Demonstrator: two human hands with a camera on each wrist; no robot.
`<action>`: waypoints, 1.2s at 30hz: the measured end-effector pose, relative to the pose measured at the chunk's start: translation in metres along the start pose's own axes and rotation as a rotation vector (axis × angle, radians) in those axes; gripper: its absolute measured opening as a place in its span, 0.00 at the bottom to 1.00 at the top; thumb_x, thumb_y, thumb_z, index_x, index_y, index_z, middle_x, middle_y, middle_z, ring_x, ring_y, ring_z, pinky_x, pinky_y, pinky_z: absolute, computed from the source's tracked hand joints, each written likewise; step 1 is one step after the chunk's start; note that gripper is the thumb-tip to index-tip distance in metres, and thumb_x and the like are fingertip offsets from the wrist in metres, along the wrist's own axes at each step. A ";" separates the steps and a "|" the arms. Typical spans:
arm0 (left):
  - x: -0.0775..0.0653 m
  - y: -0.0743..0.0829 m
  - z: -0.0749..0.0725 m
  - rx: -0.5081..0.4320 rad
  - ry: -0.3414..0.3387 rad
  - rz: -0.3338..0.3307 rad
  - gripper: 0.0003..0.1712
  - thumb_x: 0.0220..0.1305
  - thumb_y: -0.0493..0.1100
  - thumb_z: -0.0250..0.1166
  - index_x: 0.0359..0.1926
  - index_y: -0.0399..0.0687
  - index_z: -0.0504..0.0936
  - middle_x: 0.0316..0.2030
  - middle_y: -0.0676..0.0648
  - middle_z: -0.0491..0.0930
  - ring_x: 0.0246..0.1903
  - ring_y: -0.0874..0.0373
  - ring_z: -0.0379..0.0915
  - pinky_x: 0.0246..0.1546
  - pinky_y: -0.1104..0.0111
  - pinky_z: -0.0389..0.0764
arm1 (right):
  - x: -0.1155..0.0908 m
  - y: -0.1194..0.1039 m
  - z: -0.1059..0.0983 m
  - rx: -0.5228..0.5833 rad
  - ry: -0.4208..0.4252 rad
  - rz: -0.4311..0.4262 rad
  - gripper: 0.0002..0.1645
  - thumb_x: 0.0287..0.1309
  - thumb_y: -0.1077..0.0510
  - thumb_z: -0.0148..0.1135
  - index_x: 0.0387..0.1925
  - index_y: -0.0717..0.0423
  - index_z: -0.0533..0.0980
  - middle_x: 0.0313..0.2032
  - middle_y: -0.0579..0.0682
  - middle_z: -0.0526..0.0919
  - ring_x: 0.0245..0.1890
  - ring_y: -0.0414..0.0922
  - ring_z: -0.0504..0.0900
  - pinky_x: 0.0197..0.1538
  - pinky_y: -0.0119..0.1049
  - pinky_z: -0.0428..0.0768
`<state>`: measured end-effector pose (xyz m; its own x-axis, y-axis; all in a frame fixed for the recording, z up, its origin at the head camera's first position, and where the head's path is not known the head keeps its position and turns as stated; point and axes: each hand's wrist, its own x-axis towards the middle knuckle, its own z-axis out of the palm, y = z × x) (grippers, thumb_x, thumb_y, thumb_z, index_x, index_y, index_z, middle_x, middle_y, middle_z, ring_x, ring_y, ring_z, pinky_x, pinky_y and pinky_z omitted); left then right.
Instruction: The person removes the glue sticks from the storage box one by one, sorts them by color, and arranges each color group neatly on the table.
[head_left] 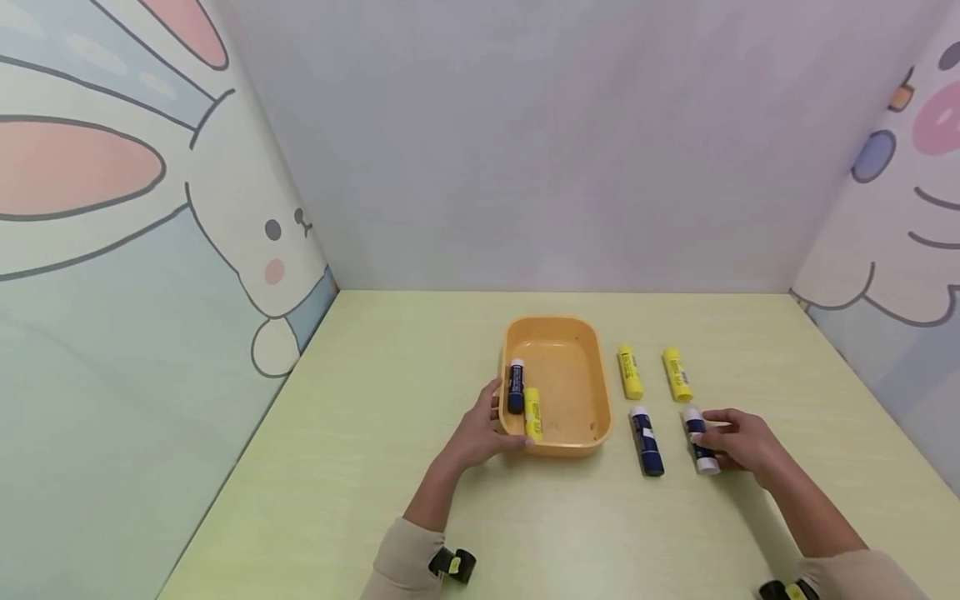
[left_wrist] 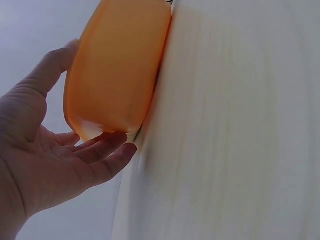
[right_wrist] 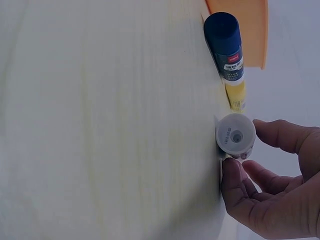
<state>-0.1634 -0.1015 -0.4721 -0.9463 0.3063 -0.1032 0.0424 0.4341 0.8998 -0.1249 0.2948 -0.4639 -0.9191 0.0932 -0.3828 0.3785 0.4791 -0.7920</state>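
An orange plastic tray [head_left: 562,392] lies on the table, and my left hand [head_left: 478,432] grips its near left corner, thumb on the front rim and fingers along the left side. Inside, against that side, are a navy glue stick [head_left: 516,390] and a yellow glue stick [head_left: 532,414]. To the right, my right hand [head_left: 748,443] pinches a navy glue stick with white ends [head_left: 701,443] that lies on the table; its round white base [right_wrist: 235,134] faces the right wrist camera. Just left of it lies another navy glue stick [head_left: 647,443].
Two yellow glue sticks, a left one [head_left: 630,372] and a right one [head_left: 677,375], lie behind the navy pair, right of the tray. The pale yellow table [head_left: 360,442] meets a plain back wall [head_left: 555,167] and side panels with cartoon drawings.
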 end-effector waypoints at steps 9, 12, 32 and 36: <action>0.001 -0.001 0.000 -0.012 0.001 -0.006 0.65 0.39 0.52 0.78 0.72 0.53 0.46 0.64 0.41 0.61 0.59 0.46 0.61 0.55 0.51 0.66 | -0.002 0.000 0.003 0.018 -0.003 -0.021 0.42 0.56 0.55 0.65 0.62 0.73 0.56 0.44 0.63 0.74 0.30 0.45 0.75 0.32 0.37 0.78; 0.000 0.000 0.000 -0.013 -0.001 -0.007 0.65 0.39 0.52 0.78 0.72 0.54 0.46 0.63 0.41 0.61 0.59 0.46 0.61 0.55 0.51 0.66 | -0.002 0.000 0.003 0.011 -0.003 -0.027 0.42 0.56 0.55 0.65 0.62 0.73 0.56 0.45 0.64 0.73 0.30 0.44 0.75 0.32 0.37 0.78; -0.001 0.001 -0.001 -0.007 -0.007 0.009 0.65 0.38 0.53 0.78 0.72 0.53 0.46 0.63 0.40 0.62 0.59 0.46 0.62 0.54 0.52 0.67 | -0.001 -0.004 -0.007 0.000 0.002 -0.042 0.42 0.57 0.54 0.63 0.63 0.74 0.55 0.44 0.61 0.74 0.33 0.44 0.74 0.34 0.37 0.79; -0.001 0.001 -0.001 -0.005 -0.007 0.015 0.65 0.39 0.53 0.78 0.72 0.52 0.46 0.63 0.40 0.62 0.59 0.46 0.62 0.54 0.52 0.67 | -0.002 -0.006 -0.008 0.001 -0.006 -0.051 0.41 0.59 0.54 0.61 0.63 0.74 0.55 0.44 0.62 0.74 0.33 0.44 0.74 0.35 0.37 0.79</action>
<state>-0.1623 -0.1020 -0.4709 -0.9433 0.3188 -0.0925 0.0551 0.4253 0.9034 -0.1267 0.2987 -0.4545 -0.9365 0.0639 -0.3449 0.3315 0.4822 -0.8109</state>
